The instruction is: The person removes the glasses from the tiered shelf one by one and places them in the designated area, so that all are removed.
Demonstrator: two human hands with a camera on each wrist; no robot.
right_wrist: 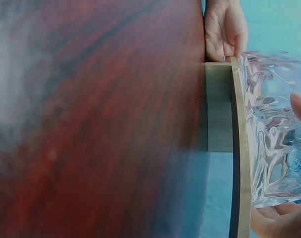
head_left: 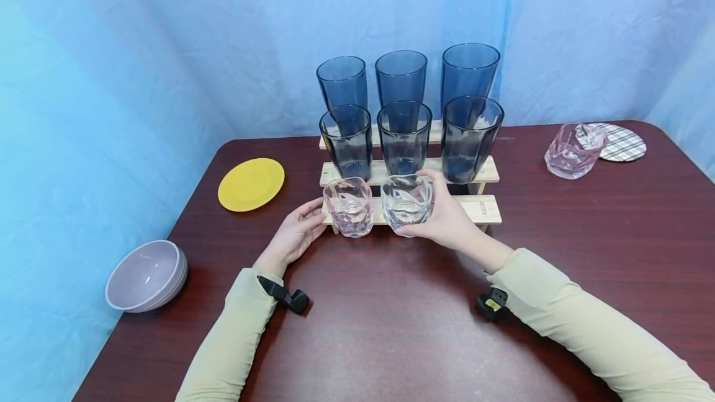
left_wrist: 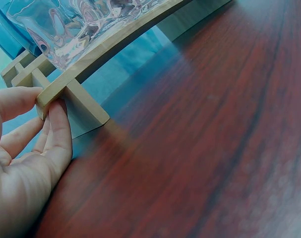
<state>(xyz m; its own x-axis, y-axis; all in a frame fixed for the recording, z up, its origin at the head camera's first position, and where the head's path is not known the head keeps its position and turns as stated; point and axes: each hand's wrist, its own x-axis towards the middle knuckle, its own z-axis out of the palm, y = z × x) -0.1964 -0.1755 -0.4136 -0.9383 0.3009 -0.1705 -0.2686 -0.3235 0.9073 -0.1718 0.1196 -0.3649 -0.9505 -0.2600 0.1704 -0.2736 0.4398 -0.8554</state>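
A stepped wooden rack (head_left: 483, 208) stands on the dark red table (head_left: 391, 327). On its lowest step are a pink-tinted faceted glass (head_left: 349, 206) and a clear faceted glass (head_left: 406, 203). My right hand (head_left: 430, 203) grips the clear glass, with the thumb at its rim and fingers round its side. In the right wrist view the clear glass (right_wrist: 274, 129) sits on the step's edge (right_wrist: 239, 148). My left hand (head_left: 298, 228) touches the left end of the lowest step with straight fingers. In the left wrist view its fingertips (left_wrist: 56, 124) touch the step's corner (left_wrist: 51, 94) under the pink glass (left_wrist: 76, 25).
Several dark blue tumblers (head_left: 404, 135) fill the two upper steps. A yellow plate (head_left: 251, 183) and a grey bowl (head_left: 146, 275) lie to the left. Another pink glass (head_left: 572, 151) and a plaid coaster (head_left: 617, 141) sit at the back right. Blue cloth hangs behind.
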